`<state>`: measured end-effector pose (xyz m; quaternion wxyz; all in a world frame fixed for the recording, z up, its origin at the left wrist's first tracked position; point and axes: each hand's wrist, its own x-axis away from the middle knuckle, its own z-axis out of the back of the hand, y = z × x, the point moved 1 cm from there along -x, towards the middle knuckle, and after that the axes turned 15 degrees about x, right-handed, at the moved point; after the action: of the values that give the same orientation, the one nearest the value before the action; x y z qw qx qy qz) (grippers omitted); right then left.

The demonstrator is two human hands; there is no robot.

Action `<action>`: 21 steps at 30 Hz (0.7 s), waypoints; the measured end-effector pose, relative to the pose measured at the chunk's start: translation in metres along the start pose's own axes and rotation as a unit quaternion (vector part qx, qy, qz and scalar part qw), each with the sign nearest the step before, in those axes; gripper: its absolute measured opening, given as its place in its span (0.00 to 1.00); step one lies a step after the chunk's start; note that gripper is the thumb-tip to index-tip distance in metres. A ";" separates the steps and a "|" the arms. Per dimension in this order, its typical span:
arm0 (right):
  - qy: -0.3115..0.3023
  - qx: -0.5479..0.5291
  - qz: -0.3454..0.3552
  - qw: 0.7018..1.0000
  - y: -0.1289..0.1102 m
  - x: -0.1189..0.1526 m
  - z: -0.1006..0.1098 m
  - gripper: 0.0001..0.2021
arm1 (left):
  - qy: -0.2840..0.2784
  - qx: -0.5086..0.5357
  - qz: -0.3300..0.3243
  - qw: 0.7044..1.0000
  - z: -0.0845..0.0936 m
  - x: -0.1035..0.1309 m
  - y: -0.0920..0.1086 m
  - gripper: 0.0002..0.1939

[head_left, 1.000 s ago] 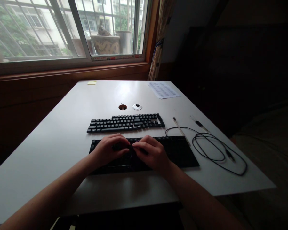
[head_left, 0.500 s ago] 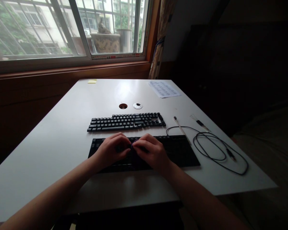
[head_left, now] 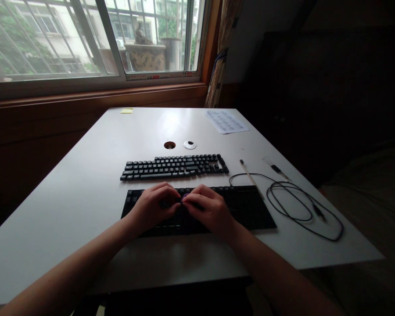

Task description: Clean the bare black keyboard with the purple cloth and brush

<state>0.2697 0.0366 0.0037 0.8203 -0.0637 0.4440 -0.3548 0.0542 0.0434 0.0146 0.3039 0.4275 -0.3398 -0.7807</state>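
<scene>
Over the black keyboard base (head_left: 250, 213), my left hand (head_left: 154, 202) and my right hand (head_left: 210, 208) meet fingertip to fingertip. Both hands are closed in a pinch around something small and dark with a purple tint, mostly hidden by the fingers. A row of keys shows along the base's far edge and a few at its left end; much of its right part looks bare. Just behind it, loose black keycaps (head_left: 158, 170) stand in rows, laid out like a keyboard, with gaps at the right.
On the right of the white desk (head_left: 69, 175) lie a thin brush-like stick (head_left: 249, 174), a wire tool with a black handle (head_left: 275, 169) and a coiled black cable (head_left: 292, 219). Farther back are a cable hole (head_left: 170, 145), its round cover (head_left: 189, 145), printed papers (head_left: 227, 122) and a yellow note (head_left: 127, 110).
The fingertips have shifted slightly, and a little more purple shows between them. The whole view has moved a touch; the things on the desk stay in place.
</scene>
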 end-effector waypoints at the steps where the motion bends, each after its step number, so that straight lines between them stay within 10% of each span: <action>1: 0.000 0.001 0.003 1.000 0.000 0.000 0.000 0.05 | 0.001 0.000 0.000 1.000 0.000 0.000 -0.001 0.06; 21: 0.041 0.017 0.033 0.998 -0.003 0.000 0.004 0.07 | 0.010 0.022 -0.018 1.000 0.002 -0.002 0.004 0.06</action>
<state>0.2718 0.0334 0.0071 0.8137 -0.0207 0.4730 -0.3374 0.0540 0.0429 0.0200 0.2838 0.4477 -0.3466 -0.7739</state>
